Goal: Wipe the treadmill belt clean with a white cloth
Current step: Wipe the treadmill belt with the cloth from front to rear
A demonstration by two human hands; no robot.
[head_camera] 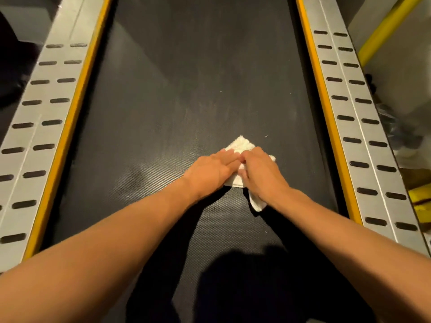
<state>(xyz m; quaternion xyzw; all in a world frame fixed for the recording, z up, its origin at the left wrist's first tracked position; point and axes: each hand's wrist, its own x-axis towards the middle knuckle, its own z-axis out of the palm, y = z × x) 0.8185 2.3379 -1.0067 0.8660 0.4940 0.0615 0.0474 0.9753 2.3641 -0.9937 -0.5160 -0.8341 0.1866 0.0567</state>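
Near the middle of the dark treadmill belt [186, 89], the white cloth [241, 143] lay bunched under both hands. The left hand [211, 170] rested flat on its left part, fingers straight and pressing down. The right hand [261, 171] sat just beside it, touching, fingers curled down over the cloth and gripping it, with one corner poking out below the wrist. Grey slotted side rails [354, 108] edged in yellow flanked the belt.
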